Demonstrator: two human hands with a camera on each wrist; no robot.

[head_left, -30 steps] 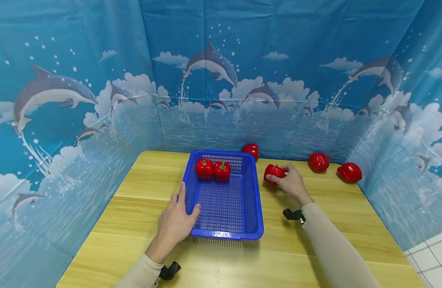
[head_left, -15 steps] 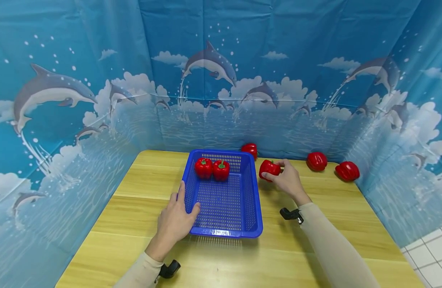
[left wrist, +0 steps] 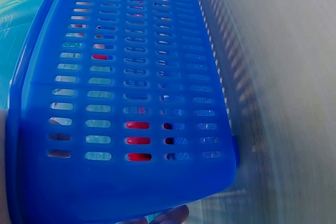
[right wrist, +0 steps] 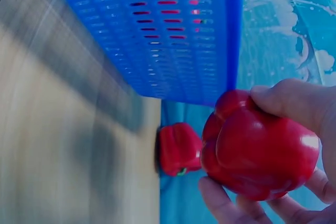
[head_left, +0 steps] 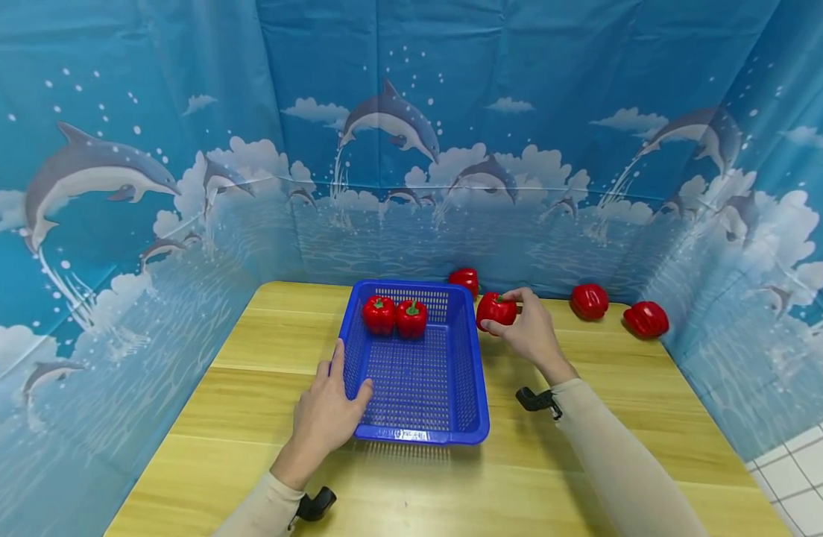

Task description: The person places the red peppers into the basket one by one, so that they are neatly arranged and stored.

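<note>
A red bell pepper [head_left: 495, 313] sits in the grip of my right hand [head_left: 536, 335], just outside the right rim of the blue plastic basket [head_left: 418, 435]. In the right wrist view, thumb and fingers span the pepper [right wrist: 262, 150], which is held up off the table beside the basket wall [right wrist: 178, 72]. My left hand [head_left: 327, 410] holds the basket's left rim, thumb over the inside. The left wrist view shows the slotted basket wall [left wrist: 121, 182] with fingertips [left wrist: 176, 214] at its end. Two upright red bell peppers [head_left: 379, 315] stand at the basket's far left.
Behind the basket's far right corner lies another red bell pepper [head_left: 464, 281]. Two more, one a red bell pepper [head_left: 589, 302] and the other a red bell pepper [head_left: 646, 320], lie at the table's back right. A dolphin-print curtain [head_left: 411, 239] borders the wooden table [head_left: 237, 418].
My right hand has lifted the bell pepper and carried it left toward the basket's rim, turning it more upright. My left hand stays at the basket's left side.
</note>
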